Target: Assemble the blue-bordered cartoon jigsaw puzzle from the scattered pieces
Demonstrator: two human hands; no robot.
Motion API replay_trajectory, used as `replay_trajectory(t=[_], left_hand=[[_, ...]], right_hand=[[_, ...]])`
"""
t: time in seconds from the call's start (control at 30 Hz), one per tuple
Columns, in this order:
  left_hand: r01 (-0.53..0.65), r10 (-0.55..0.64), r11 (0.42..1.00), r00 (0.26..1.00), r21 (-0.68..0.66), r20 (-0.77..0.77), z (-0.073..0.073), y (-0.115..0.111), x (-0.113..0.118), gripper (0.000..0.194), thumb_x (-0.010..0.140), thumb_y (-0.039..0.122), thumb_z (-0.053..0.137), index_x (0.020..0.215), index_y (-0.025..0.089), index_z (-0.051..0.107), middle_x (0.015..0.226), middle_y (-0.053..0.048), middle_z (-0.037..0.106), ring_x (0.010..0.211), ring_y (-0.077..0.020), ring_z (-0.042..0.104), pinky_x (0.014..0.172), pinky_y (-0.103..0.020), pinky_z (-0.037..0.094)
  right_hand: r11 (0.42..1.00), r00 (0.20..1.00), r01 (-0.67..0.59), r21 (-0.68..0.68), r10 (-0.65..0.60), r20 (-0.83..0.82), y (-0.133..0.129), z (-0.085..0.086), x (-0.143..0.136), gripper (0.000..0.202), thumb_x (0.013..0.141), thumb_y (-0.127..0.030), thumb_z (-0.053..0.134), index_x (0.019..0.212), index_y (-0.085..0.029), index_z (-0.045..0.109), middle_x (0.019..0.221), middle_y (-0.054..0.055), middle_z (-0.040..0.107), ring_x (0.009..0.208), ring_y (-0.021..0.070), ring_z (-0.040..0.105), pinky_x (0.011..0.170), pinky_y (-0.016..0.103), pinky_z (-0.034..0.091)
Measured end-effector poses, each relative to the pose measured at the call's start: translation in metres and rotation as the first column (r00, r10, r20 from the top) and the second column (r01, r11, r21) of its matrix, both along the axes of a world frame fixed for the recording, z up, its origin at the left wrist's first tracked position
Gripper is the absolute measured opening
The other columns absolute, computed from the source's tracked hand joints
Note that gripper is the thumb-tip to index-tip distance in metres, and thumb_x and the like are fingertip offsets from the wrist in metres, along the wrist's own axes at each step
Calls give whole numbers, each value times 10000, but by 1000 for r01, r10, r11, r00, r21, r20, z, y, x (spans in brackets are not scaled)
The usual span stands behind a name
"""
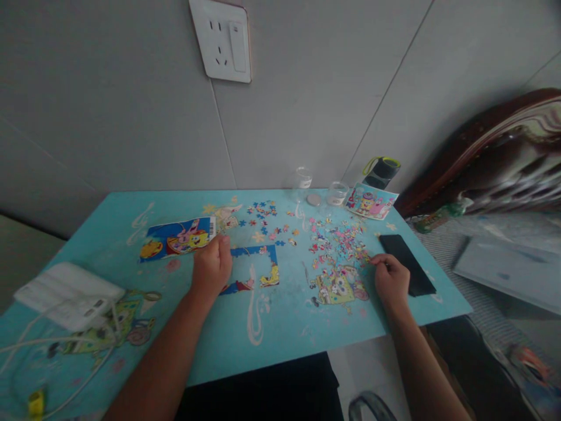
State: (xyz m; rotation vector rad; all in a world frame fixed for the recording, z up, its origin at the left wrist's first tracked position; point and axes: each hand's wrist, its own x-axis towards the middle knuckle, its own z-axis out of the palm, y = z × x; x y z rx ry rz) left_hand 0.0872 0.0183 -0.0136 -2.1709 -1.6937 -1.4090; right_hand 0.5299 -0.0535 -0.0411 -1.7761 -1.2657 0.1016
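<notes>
My left hand (212,264) is closed at the lower right corner of a blue cartoon picture card (182,237), with its fingers over the card's edge. Beside it lies a partly joined jigsaw frame (272,257), its left part hidden behind that hand. A heap of loose jigsaw pieces (337,242) spreads across the right half of the table. At the heap's right edge, my right hand (391,279) pinches a small jigsaw piece (369,258). Several blue pieces (263,213) are scattered above the frame.
The turquoise cartoon-print table (289,327) stands against a grey wall. Clear cups (336,194), a round lid (314,199), a second picture card (371,202) and a dark bottle (382,172) stand at the back right. A black phone (407,265) lies right; a white power bank (70,295) with cables, left.
</notes>
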Motion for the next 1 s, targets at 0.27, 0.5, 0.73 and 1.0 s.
replay_trajectory(t=[0.27, 0.5, 0.73, 1.0], left_hand=[[-43, 43, 999, 999, 14, 0, 8, -3, 4, 457, 1041, 384, 450, 633, 183, 408, 536, 76, 298, 465, -99, 325, 523, -246, 246], [-26, 25, 999, 1000, 23, 17, 11, -4, 7, 494, 994, 337, 514, 566, 191, 317, 499, 84, 238, 436, -84, 274, 503, -249, 196], [-43, 41, 997, 998, 59, 42, 13, -3, 7, 497, 971, 300, 520, 540, 189, 300, 482, 81, 234, 421, -77, 258, 500, -260, 173], [-6, 4, 999, 999, 47, 34, 12, -4, 9, 477, 979, 288, 538, 556, 184, 342, 488, 92, 238, 425, -83, 259, 503, -238, 186]], right_hand=[[998, 998, 12, -62, -9, 54, 0, 2, 0, 228, 784, -214, 521, 840, -184, 740, 810, 49, 727, 604, 180, 588, 608, 311, 438], [992, 984, -52, -116, 70, 162, 6, 5, -8, 295, 856, -384, 617, 1038, -205, 764, 967, 68, 717, 774, 211, 646, 765, 350, 489], [978, 948, -74, -194, 130, 291, 9, 5, -10, 375, 895, -480, 596, 1076, -199, 765, 915, 75, 689, 732, 207, 620, 730, 357, 487], [975, 951, -59, -215, 120, 284, 9, 4, -8, 374, 893, -491, 614, 1104, -219, 760, 926, 58, 689, 739, 203, 630, 721, 349, 496]])
